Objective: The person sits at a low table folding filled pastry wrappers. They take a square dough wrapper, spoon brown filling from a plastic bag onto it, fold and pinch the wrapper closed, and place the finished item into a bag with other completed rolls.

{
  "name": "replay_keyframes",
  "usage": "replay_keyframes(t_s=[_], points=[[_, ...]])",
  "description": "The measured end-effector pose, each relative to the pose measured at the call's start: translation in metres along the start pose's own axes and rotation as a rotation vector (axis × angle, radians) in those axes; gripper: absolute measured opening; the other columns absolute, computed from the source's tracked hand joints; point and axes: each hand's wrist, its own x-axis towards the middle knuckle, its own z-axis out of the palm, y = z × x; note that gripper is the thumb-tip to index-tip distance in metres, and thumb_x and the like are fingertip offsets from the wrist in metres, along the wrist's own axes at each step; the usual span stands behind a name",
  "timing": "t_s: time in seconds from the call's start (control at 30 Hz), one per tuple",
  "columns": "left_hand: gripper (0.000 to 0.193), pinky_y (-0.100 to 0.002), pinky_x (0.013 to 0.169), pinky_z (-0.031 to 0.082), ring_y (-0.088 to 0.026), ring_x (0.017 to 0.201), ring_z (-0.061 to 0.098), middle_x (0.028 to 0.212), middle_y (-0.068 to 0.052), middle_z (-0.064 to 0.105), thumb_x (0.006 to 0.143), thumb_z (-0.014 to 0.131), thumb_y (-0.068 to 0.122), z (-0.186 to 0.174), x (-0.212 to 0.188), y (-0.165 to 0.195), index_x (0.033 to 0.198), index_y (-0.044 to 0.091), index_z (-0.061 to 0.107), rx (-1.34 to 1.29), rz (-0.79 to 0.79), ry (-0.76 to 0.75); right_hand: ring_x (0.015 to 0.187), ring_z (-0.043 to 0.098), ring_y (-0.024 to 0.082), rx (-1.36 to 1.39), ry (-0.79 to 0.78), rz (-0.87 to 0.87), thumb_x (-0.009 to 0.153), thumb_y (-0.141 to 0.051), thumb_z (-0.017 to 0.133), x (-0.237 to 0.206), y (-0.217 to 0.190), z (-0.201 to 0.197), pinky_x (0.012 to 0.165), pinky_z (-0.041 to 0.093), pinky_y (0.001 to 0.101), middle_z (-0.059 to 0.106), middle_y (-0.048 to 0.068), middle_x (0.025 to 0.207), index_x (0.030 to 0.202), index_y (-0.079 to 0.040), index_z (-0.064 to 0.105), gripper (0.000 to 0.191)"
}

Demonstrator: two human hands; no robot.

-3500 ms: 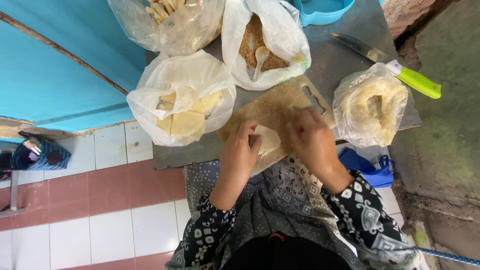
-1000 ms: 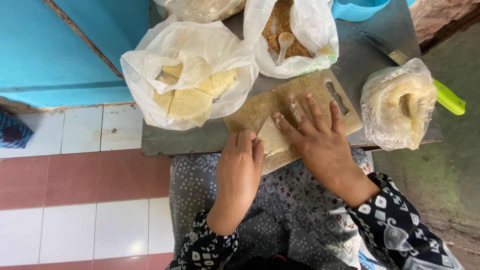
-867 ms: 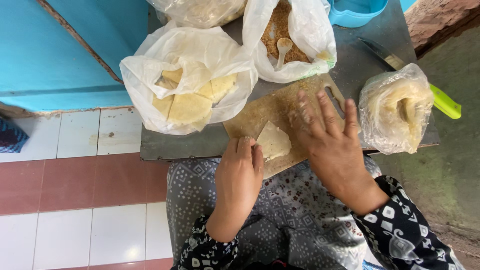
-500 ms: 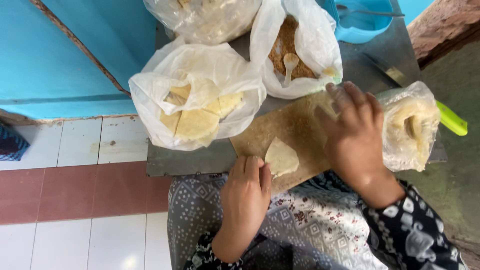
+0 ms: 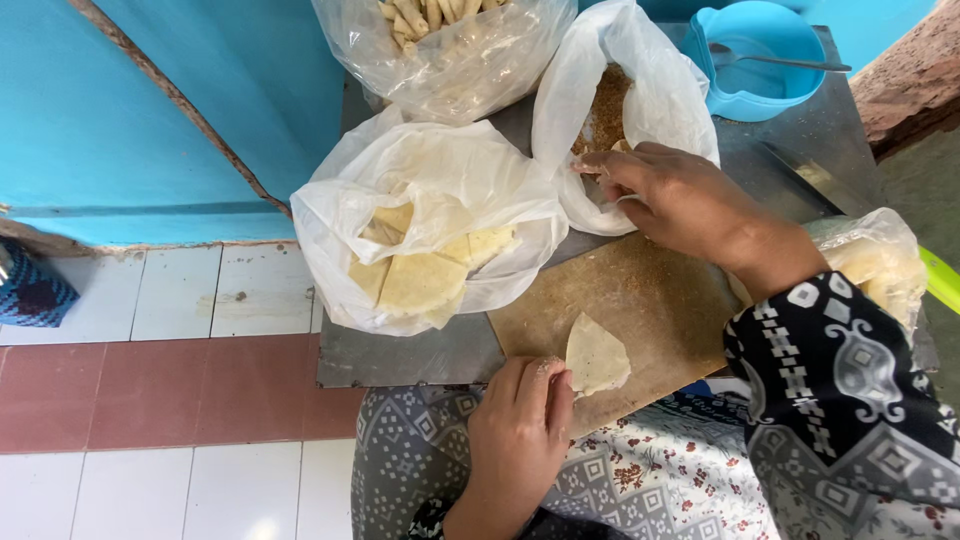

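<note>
A pale triangular wrapper (image 5: 596,355) lies on a brown wooden board (image 5: 640,300) on my lap. My left hand (image 5: 520,430) rests at the board's near edge with its fingertips pinning the wrapper's left side. My right hand (image 5: 675,195) reaches into a white plastic bag of brown crumbly filling (image 5: 605,110) and seems to close on a spoon there, mostly hidden by the fingers. To the left, a second white bag (image 5: 430,225) holds a stack of folded yellow wrappers (image 5: 420,280).
A clear bag of rolled sticks (image 5: 450,40) stands at the back. A blue bowl (image 5: 750,60) with a spoon sits far right. Another clear bag (image 5: 880,260) and a green-handled knife (image 5: 940,280) lie at the right. All stand on a grey metal tray (image 5: 400,350) over a tiled floor.
My right hand left the board and moved up into the bag of brown filling. My left hand stayed on the wrapper. The view shifted closer.
</note>
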Motion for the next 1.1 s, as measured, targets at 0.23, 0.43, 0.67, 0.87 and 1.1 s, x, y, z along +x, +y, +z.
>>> replay_keyframes(t_s=[0.23, 0.43, 0.67, 0.87, 1.1], points=[[0.013, -0.038, 0.070, 0.055, -0.030, 0.084, 0.069, 0.092, -0.008, 0.068, 0.090, 0.074, 0.009, 0.012, 0.004, 0.000, 0.100, 0.008, 0.066, -0.011, -0.004, 0.015, 0.084, 0.068, 0.035, -0.035, -0.057, -0.055, 0.085, -0.001, 0.065, 0.007, 0.004, -0.003, 0.075, 0.055, 0.0446, 0.070, 0.015, 0.096, 0.149, -0.013, 0.050, 0.066], [0.013, -0.038, 0.069, 0.055, -0.029, 0.083, 0.069, 0.092, -0.008, 0.068, 0.091, 0.074, 0.008, 0.016, 0.005, -0.001, 0.101, 0.008, 0.066, -0.014, 0.000, 0.019, 0.086, 0.067, 0.036, -0.253, -0.003, -0.156, 0.085, -0.011, 0.070, 0.010, 0.004, -0.007, 0.077, 0.054, 0.0460, 0.070, 0.013, 0.099, 0.146, -0.009, 0.050, 0.064], [0.014, -0.038, 0.067, 0.055, -0.029, 0.082, 0.070, 0.091, -0.008, 0.068, 0.090, 0.075, 0.009, 0.020, 0.005, 0.002, 0.101, 0.007, 0.066, -0.031, -0.018, -0.001, 0.098, 0.071, 0.032, -0.071, 0.074, -0.077, 0.084, 0.007, 0.064, 0.001, 0.019, -0.011, 0.085, 0.057, 0.0394, 0.072, 0.011, 0.114, 0.150, -0.012, 0.048, 0.070], [0.013, -0.038, 0.067, 0.056, -0.029, 0.082, 0.070, 0.091, -0.008, 0.068, 0.091, 0.075, 0.009, 0.020, 0.004, 0.003, 0.101, 0.006, 0.066, -0.025, -0.021, -0.001, 0.095, 0.069, 0.038, 0.012, 0.027, -0.125, 0.078, -0.003, 0.073, 0.009, 0.014, 0.002, 0.083, 0.054, 0.0460, 0.072, 0.014, 0.104, 0.155, -0.008, 0.034, 0.087], [0.012, -0.037, 0.067, 0.055, -0.028, 0.081, 0.070, 0.090, -0.008, 0.069, 0.091, 0.075, 0.008, 0.018, 0.004, 0.002, 0.100, 0.006, 0.067, -0.023, -0.011, 0.015, 0.087, 0.070, 0.028, -0.206, 0.139, -0.098, 0.090, 0.000, 0.075, 0.007, 0.013, -0.012, 0.078, 0.059, 0.0381, 0.072, 0.013, 0.102, 0.149, -0.008, 0.047, 0.065]])
